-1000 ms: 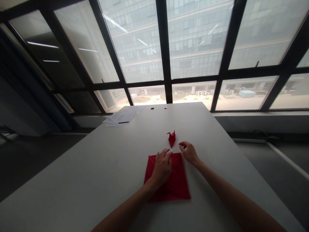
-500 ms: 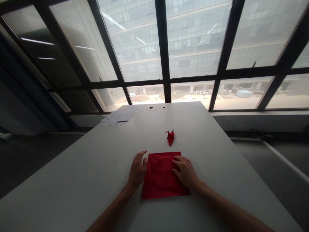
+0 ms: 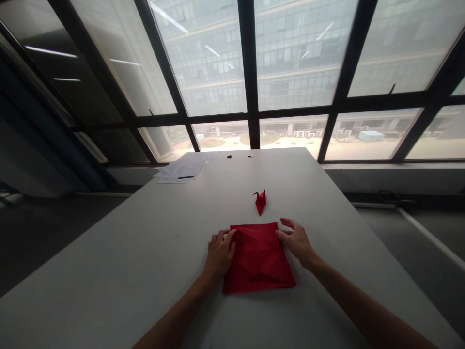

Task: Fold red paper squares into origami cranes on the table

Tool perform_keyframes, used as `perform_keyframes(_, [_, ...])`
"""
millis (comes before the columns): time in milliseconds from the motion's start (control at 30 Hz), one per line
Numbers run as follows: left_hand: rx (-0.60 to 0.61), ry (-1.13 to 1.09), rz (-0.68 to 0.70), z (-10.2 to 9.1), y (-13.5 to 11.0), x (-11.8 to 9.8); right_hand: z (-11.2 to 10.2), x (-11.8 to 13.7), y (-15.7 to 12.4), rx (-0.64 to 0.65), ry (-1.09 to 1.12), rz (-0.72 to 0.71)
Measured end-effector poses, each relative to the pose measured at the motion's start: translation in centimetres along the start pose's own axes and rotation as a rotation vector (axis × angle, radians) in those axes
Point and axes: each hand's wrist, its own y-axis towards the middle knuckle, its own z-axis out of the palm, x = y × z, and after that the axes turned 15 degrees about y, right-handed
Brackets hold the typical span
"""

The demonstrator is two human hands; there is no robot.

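Note:
A square of creased red paper (image 3: 256, 259) lies flat on the table in front of me. My left hand (image 3: 220, 254) rests along its left edge, fingers bent and apart, with the fingertips on the upper left corner. At the upper right corner is my right hand (image 3: 297, 244), its fingers spread and the thumb side at the paper's edge. Neither hand is closed round the paper. Just beyond the sheet stands a small folded red paper crane (image 3: 260, 202), untouched by either hand.
The long white table (image 3: 145, 247) runs toward large windows with dark frames (image 3: 249, 72). Loose white papers (image 3: 181, 169) lie at its far left, with a dark thin strip (image 3: 186, 177) on them. Two small round holes are near the far edge.
My right hand has slid off the middle of the red paper to its upper right corner. My left hand has come onto the left edge. The view has shifted slightly.

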Motion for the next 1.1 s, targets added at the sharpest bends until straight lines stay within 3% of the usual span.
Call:
perform_keyframes(167, [0.007,0.016,0.006,-0.3,0.1,0.0,-0.1,-0.3,0.3,0.062,-0.158,-0.091])
perform_keyframes(333, [-0.008,-0.018,0.039,-0.1,-0.1,-0.3,-0.5,0.8,0.3,0.117,-0.126,-0.145])
perform_keyframes(533, [0.193,0.136,0.374,0.1,-0.9,-0.3,-4.8,2.2,2.0,0.110,-0.219,-0.169])
perform_keyframes(633, [0.279,0.210,0.396,-0.9,-1.5,2.4,-7.8,2.4,2.8,0.081,-0.250,-0.157])
perform_keyframes(733, [0.357,0.226,0.373,-2.5,-2.7,7.5,-10.2,2.4,3.3,0.031,-0.293,-0.161])
perform_keyframes(833, [0.364,0.242,0.344,-4.4,-3.7,12.7,-11.4,2.3,3.5,0.005,-0.331,-0.138])
perform_keyframes(900, [0.337,0.275,0.322,-5.7,-3.7,14.4,-11.5,2.1,3.3,-0.002,-0.421,-0.152])
perform_keyframes(967, [0.259,0.276,0.264,-6.9,-2.6,13.6,-11.1,2.0,2.9,-0.054,-0.631,-0.259])
perform_keyframes(1000, [0.223,0.250,0.248,-7.3,-1.8,12.1,-10.7,2.0,2.6,-0.091,-0.760,-0.338])
perform_keyframes(1100, [0.155,0.079,0.302,-7.3,1.2,4.2,-8.8,2.1,1.7,-0.100,-1.007,-0.507])
